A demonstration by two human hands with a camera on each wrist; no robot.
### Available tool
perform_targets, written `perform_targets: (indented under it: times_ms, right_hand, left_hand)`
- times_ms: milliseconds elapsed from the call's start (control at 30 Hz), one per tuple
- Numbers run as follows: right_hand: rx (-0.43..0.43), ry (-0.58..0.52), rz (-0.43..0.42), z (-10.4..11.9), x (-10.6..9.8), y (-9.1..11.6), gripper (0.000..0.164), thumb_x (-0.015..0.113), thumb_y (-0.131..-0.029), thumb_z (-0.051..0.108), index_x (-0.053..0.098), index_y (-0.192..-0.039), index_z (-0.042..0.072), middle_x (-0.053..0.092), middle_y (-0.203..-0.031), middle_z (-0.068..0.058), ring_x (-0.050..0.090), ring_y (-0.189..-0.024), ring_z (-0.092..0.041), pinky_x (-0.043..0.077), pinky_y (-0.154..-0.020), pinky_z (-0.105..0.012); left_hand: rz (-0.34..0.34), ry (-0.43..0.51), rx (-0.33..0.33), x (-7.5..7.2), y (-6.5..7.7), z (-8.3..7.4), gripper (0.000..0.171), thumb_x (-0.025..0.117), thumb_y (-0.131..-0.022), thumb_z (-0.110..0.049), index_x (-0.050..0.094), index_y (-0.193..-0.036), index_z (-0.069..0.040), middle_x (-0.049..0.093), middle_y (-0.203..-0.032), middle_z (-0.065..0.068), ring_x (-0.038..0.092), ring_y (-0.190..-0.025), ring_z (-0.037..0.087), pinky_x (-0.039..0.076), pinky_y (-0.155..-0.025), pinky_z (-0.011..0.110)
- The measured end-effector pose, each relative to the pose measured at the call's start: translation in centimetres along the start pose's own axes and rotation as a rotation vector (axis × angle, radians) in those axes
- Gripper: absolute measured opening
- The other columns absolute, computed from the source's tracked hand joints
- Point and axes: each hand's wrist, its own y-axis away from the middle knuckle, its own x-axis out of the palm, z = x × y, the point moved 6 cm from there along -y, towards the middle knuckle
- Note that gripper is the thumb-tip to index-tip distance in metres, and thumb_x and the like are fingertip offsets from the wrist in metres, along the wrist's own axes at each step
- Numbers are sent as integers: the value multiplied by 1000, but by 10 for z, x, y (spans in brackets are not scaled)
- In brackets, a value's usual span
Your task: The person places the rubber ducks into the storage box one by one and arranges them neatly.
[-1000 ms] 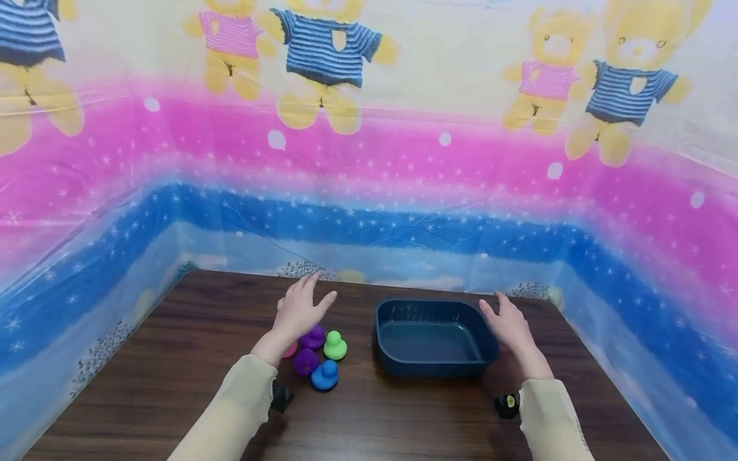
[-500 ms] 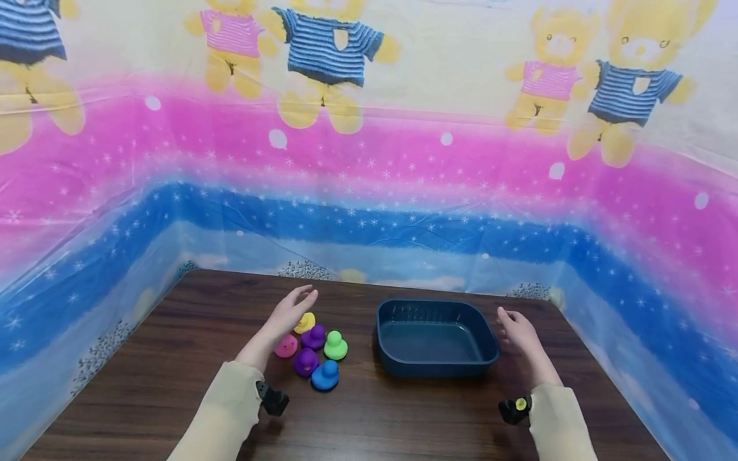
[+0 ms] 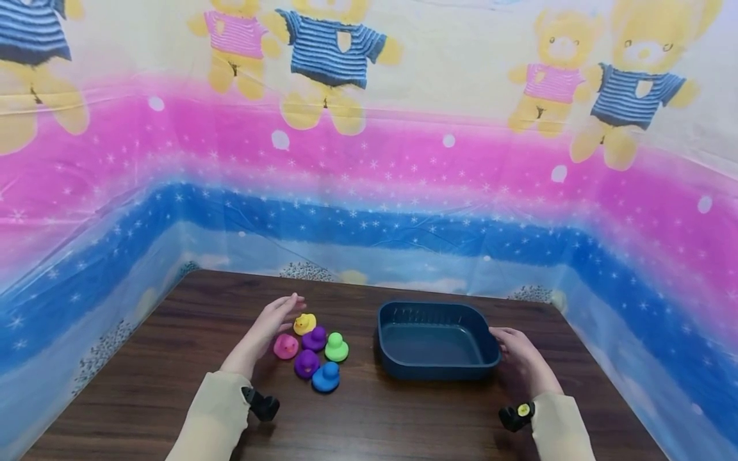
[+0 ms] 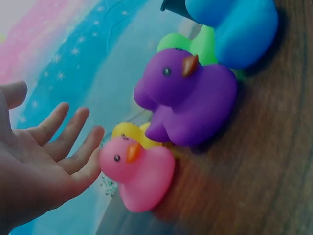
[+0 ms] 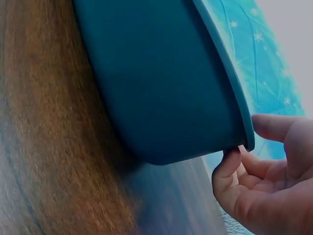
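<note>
My left hand (image 3: 270,325) is beside a cluster of rubber ducks, its fingers spread and relaxed, holding nothing. Closest to it are the pink duck (image 4: 139,169) and the yellow duck (image 3: 305,324). Beyond these sit two purple ducks, one in front (image 3: 307,363) and one behind (image 3: 314,338), plus a green duck (image 3: 336,346) and a blue duck (image 3: 326,377). At the right end of a dark blue plastic basin (image 3: 438,371), my right hand (image 3: 521,357) pinches the rim. The right wrist view has the thumb at the rim's edge and curled fingers (image 5: 227,174) beneath it.
Everything stands on a dark wood-grain table (image 3: 369,422). A cloth backdrop (image 3: 369,173) with printed bears surrounds its back and sides. Each wrist carries a small black camera, on the left (image 3: 262,404) and the right (image 3: 515,417).
The left hand has drawn back left and nearer, uncovering the pink and yellow ducks. The right hand has come down from above the basin's right side and taken hold of its rim.
</note>
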Motion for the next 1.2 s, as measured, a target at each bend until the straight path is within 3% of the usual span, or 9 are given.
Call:
perform_targets:
  times_ms: [133, 267, 500, 633, 800, 967, 1200]
  right_hand:
    - [-9, 6, -4, -1, 1, -2, 57, 47, -103, 22, 30, -145, -13, 54, -129, -27, 63, -90, -11, 57, -77, -29]
    - [-5, -9, -21, -2, 0, -2, 52, 49, -100, 13, 34, -143, -13, 55, -126, -25, 62, -89, -12, 57, -75, -27]
    - [-5, -21, -11, -2, 4, 2, 53, 53, -98, 12, 36, -142, -12, 60, -121, -20, 62, -91, -15, 56, -79, -33]
    - [-25, -27, -4, -2, 8, 4, 52, 54, -98, 14, 38, -141, -11, 61, -120, -18, 62, -92, -15, 56, -81, -33]
    - [-38, -73, -1, -4, 14, 4, 48, 57, -96, 12, 42, -136, -9, 63, -106, -6, 60, -85, -12, 54, -77, -28]
    - [-43, -105, 4, -5, 19, 6, 44, 57, -96, 12, 43, -133, -8, 60, -94, 3, 56, -79, -10, 53, -74, -25]
    - [-54, -116, -11, -6, 25, 13, 43, 57, -97, 13, 44, -132, -8, 59, -92, 2, 55, -78, -10, 52, -73, -24]
  left_hand:
    - [-7, 24, 8, -7, 1, 6, 69, 32, -104, -51, 35, -145, 5, 42, -146, 29, 38, -138, 43, 33, -113, 56]
    - [-24, 60, 15, -16, 2, 12, 71, 32, -103, -54, 36, -145, 4, 43, -147, 27, 41, -137, 42, 34, -113, 56]
    - [-46, 95, 1, -29, 7, 20, 70, 31, -104, -51, 31, -147, 5, 39, -149, 28, 39, -138, 42, 33, -113, 55]
    - [-25, 77, -33, -31, 8, 25, 69, 34, -104, -48, 29, -148, 4, 38, -150, 28, 37, -139, 42, 32, -113, 56]
    - [12, 59, -61, -30, 8, 32, 68, 43, -104, -42, 27, -149, 4, 36, -151, 28, 34, -140, 42, 31, -114, 57]
    - [42, 47, -49, -31, 10, 38, 64, 51, -102, -32, 28, -149, 4, 33, -152, 28, 31, -142, 42, 30, -115, 56]
    - [93, -5, -13, -30, 14, 41, 68, 62, -96, -28, 31, -148, 3, 35, -150, 28, 37, -138, 43, 32, -113, 56]
